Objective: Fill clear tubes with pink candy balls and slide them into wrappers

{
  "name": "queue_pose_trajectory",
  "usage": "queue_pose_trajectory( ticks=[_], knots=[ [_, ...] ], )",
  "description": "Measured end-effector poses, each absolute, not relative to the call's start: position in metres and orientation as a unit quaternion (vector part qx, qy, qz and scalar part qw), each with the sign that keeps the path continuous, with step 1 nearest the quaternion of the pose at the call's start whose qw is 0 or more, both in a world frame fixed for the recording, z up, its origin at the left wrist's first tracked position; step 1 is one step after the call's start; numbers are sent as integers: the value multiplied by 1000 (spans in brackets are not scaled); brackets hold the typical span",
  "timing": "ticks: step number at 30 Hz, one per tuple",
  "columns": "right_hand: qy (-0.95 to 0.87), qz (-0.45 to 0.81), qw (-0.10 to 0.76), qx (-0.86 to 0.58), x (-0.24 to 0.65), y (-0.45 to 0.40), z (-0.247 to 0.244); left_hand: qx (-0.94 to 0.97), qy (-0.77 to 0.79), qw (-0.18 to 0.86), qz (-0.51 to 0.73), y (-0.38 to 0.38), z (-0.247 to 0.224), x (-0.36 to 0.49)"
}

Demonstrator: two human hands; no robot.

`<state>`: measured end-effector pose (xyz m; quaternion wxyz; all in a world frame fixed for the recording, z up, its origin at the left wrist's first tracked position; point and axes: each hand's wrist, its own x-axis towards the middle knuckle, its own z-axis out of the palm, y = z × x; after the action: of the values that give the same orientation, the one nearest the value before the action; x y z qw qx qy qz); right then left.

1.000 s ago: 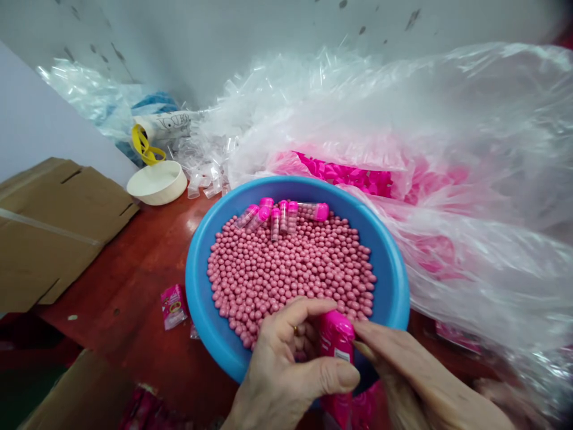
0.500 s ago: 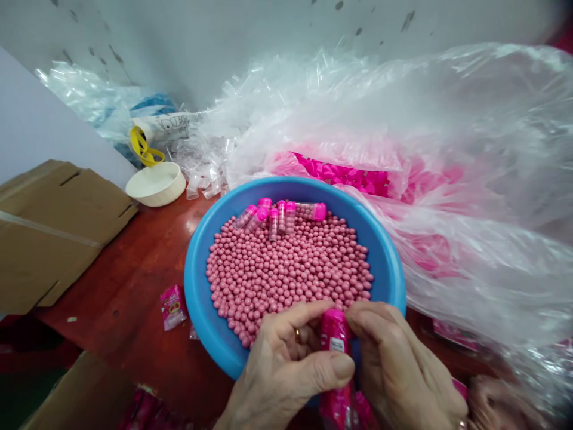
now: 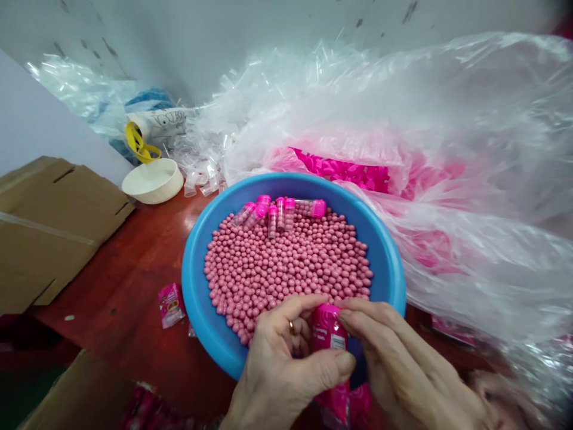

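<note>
My left hand (image 3: 290, 358) is wrapped round a pink-wrapped tube (image 3: 330, 331), thumb across its front and forefinger at its top. The tube stands nearly upright at the near rim of a blue basin (image 3: 197, 310); printed lettering and a small white label show on it. My right hand (image 3: 394, 352) presses its closed fingertips to the tube's upper right edge; its thumb is hidden. Pink balls (image 3: 286, 263) fill much of the basin. Several clear vials with pink caps (image 3: 280, 214) lie on them at the far side. More pink wrapping (image 3: 358, 403) shows below my hands.
A pink packet (image 3: 171, 306) lies left of the basin on the red table (image 3: 111, 280). Beyond are a cardboard box (image 3: 58, 221), a white dish (image 3: 153, 182), yellow tape (image 3: 141, 143) and loose clear tubes (image 3: 201, 164). A large clear bag (image 3: 470, 131) with pink caps (image 3: 344, 170) spreads behind and right.
My right fingers have straightened and slid a little left across the tube's top. The tube has shifted slightly left in my left hand. The view has moved slightly.
</note>
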<state>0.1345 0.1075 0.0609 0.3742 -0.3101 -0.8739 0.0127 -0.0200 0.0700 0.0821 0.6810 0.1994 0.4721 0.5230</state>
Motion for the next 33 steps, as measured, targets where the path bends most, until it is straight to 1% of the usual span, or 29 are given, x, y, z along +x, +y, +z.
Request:
queue_pose_trajectory(
  ticks=[3, 8, 16, 22, 26, 28, 33],
  knots=[
    [-860, -16, 407, -307, 126, 104, 54, 189, 465, 690, 522, 71, 84, -21],
    [-841, 22, 415, -345, 118, 103, 53, 185, 458, 697, 520, 72, 87, -22],
    [-835, 56, 402, -371, 114, 110, 74, 187, 441, 683, 552, 73, 84, -24],
    [-827, 57, 417, -372, 111, 106, 61, 172, 443, 690, 546, 75, 88, -25],
    [-806, 70, 443, -386, 109, 111, 60, 157, 432, 698, 549, 76, 90, -26],
    [-794, 110, 455, -387, 109, 113, 65, 146, 436, 688, 562, 76, 90, -26],
    [-722, 278, 488, -404, 109, 106, 72, 155, 452, 660, 579, 75, 90, -23]
  ],
)
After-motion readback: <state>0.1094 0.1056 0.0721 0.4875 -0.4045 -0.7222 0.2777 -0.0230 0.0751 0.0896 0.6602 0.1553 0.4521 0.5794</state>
